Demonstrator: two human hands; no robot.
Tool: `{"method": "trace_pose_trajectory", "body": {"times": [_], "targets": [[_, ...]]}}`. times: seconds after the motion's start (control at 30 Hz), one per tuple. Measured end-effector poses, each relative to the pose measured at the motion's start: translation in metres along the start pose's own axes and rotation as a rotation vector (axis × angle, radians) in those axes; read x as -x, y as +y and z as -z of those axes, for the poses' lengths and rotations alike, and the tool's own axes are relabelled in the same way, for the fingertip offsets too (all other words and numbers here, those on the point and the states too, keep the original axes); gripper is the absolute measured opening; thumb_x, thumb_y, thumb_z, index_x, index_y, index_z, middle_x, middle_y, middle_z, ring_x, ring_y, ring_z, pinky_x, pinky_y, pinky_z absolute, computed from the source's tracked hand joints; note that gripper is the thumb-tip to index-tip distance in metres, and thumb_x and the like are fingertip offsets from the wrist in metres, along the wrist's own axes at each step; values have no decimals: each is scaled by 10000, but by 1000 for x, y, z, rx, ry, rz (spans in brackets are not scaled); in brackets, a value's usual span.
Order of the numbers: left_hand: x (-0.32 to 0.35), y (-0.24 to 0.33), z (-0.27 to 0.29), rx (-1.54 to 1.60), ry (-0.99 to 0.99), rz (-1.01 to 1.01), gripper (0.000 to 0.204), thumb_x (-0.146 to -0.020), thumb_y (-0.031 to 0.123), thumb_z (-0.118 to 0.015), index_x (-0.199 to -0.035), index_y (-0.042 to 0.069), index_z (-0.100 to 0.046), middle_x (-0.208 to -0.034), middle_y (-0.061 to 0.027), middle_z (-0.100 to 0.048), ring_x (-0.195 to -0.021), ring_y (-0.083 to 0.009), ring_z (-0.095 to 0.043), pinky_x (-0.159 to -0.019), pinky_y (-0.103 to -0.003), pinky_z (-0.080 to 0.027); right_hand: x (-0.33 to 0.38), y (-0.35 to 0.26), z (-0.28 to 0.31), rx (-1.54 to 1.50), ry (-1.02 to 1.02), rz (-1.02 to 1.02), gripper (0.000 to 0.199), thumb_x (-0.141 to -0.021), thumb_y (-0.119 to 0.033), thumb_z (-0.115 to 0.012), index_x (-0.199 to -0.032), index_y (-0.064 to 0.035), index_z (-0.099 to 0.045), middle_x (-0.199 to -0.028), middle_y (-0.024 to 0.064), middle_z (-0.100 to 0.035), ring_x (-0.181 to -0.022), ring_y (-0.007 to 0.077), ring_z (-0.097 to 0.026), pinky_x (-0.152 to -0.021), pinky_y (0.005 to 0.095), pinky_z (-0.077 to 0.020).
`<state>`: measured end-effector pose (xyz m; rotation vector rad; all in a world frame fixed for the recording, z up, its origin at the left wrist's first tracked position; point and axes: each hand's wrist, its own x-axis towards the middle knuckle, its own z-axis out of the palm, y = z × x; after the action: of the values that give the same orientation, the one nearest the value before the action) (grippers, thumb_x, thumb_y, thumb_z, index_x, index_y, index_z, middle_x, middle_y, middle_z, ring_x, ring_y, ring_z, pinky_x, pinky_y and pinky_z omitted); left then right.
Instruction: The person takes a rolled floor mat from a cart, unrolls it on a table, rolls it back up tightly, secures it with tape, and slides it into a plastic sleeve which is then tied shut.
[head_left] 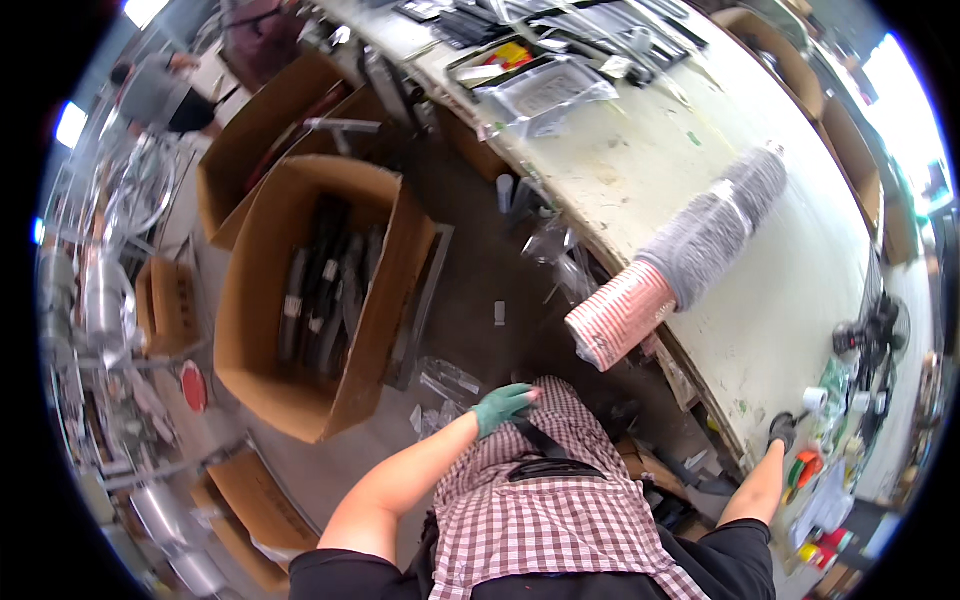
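My left hand [503, 408], in a green glove with bare fingertips, is over the front of my checked apron [560, 520]. Its fingers stretch to the right beside a dark strap [540, 438], and I see nothing held in them. Out to the right, my right hand [783, 430] wears a dark glove and is at the table's near right edge, by a white tape roll [815, 399]. Its fingers are too small and dark to make out. A long bundle lies across the table edge, with a grey fuzzy part [715, 230] and a pink-and-white striped end [622, 315] jutting out.
The pale worktable [740, 340] runs along the right. Clear plastic trays [550, 90] and dark parts crowd its far end; a small black fan [880, 328] is at right. An open carton [262, 370] of dark wrapped pieces stands left. Another person [170, 90] is far left.
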<state>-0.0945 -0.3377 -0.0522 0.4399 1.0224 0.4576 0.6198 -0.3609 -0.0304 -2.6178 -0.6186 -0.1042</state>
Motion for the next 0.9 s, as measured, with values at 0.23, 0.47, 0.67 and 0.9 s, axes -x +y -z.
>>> {"method": "trace_pose_trajectory", "body": {"times": [0.23, 0.47, 0.67, 0.9], "targets": [[123, -245, 117, -226, 1440, 296, 299, -793, 288, -544, -1004, 104, -652, -953, -137, -671, -856, -286, -640, -772, -391, -482, -7, -56, -5, 69, 58, 216, 115, -879, -185, -520, -977, -125, -528, -813, 30, -530, -733, 182, -513, -667, 308, -413], [195, -455, -5, -19, 1036, 560, 300, -852, 298, -497, -885, 53, -668, -803, -157, -665, -754, -298, -631, -710, -412, -489, 103, -206, -54, -208, -45, 687, 99, -869, -163, -523, -965, -141, -511, -778, 15, -513, -692, 174, -500, -631, 302, -403], [178, -453, -86, 337, 1029, 357, 309, -873, 302, -480, -923, 60, -666, -865, -163, -670, -826, -324, -636, -754, -421, -490, 371, -304, -118, -489, -708, 935, 99, -860, -145, -526, -954, -155, -497, -748, 2, -498, -657, 167, -488, -599, 297, -395], [260, -542, -40, 566, 1212, 366, 315, -879, 307, -475, -943, 59, -659, -899, -165, -667, -858, -329, -630, -772, -421, -485, 670, -275, -102, -488, -1414, 842, 115, -850, -123, -528, -942, -172, -480, -713, -12, -481, -617, 159, -475, -563, 292, -386]]}}
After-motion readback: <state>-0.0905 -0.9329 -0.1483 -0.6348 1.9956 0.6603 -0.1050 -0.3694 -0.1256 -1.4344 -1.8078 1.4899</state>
